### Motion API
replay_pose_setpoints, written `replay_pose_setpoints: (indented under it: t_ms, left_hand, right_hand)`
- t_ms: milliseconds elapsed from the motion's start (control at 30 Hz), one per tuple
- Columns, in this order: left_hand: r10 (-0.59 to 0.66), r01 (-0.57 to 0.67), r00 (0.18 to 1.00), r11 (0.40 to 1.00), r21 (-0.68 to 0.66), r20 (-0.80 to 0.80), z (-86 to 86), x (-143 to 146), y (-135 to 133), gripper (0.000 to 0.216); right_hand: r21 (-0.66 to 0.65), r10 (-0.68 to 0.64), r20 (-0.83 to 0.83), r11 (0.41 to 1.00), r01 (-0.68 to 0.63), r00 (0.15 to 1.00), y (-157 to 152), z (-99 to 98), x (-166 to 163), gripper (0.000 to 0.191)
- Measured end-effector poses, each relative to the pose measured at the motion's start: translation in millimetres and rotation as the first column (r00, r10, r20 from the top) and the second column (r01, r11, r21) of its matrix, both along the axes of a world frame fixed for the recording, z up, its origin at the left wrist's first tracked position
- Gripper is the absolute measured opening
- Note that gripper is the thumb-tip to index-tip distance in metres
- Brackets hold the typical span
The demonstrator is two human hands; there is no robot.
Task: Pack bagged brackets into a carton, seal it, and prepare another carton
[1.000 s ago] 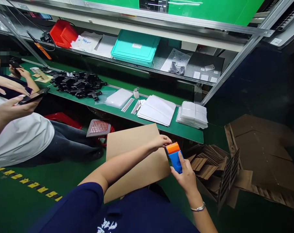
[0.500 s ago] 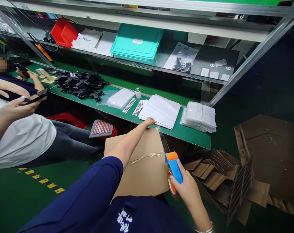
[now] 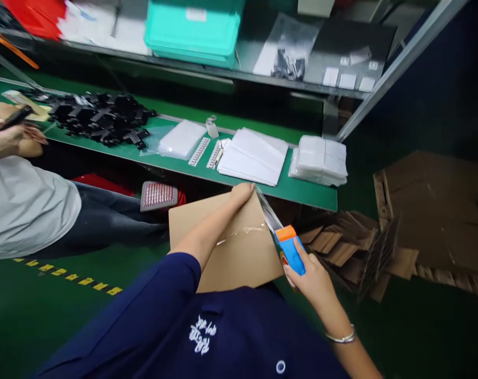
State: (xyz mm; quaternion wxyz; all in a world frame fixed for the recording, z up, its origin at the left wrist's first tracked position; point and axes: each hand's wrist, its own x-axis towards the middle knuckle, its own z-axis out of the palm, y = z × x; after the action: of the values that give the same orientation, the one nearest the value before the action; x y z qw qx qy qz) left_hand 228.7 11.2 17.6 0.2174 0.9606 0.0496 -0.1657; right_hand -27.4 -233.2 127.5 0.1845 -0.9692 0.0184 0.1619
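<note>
A flat brown cardboard box [image 3: 239, 252] rests on my lap in front of me. My left hand [image 3: 242, 192] presses the end of a clear tape strip [image 3: 267, 215] onto the box's far edge, fingers closed on it. My right hand [image 3: 309, 273] grips a blue and orange tape dispenser [image 3: 291, 251] at the box's right edge. The tape runs taut from the dispenser up to my left hand. A second clear strip [image 3: 239, 232] crosses the box's face.
A green bench [image 3: 302, 195] holds white sheet stacks [image 3: 255, 156], clear bags [image 3: 320, 160] and black parts [image 3: 100, 118]. Flattened cardboard [image 3: 365, 247] lies on the floor at right. A seated person in a white shirt [image 3: 26, 205] is at left. A teal bin [image 3: 193, 26] sits on the shelf.
My left hand drew the tape end from the dispenser up to the box's far edge. My right hand has moved the dispenser back up along the right edge. The view tilted down.
</note>
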Motion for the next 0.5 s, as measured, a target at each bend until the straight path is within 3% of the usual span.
replay_pose_setpoints:
  t_ms: [133,233,333,400,467,500]
  left_hand:
    - [-0.060,0.060,0.998,0.997,0.044,0.011,-5.1,1,2,0.052]
    - [-0.096,0.094,0.994,0.995,0.044,0.047,-0.5,1,3,0.051]
    - [-0.146,0.144,0.979,0.989,0.025,0.141,14.2,-15,-6,0.045]
    - [-0.224,0.229,0.953,0.974,0.000,0.206,24.4,-43,-21,0.042]
    - [-0.412,0.433,0.885,0.900,-0.059,0.218,29.2,-90,-41,0.040]
    - [-0.604,0.633,0.771,0.763,-0.132,0.202,28.3,-118,-51,0.040]
  right_hand:
    - [-0.108,0.007,-0.151,0.994,-0.023,0.989,-54,24.0,-89,0.064]
    - [-0.121,-0.059,-0.261,0.992,0.028,0.964,-78,36.5,-152,0.059]
    - [-0.105,-0.102,-0.311,0.992,0.072,0.945,-75,32.0,-178,0.057]
    - [-0.111,-0.122,-0.320,0.990,0.090,0.940,-66,23.7,-176,0.059]
    - [-0.109,-0.133,-0.340,0.989,0.101,0.931,-59,14.7,-170,0.063]
    - [-0.101,-0.131,-0.354,0.990,0.102,0.926,-56,10.0,-167,0.064]
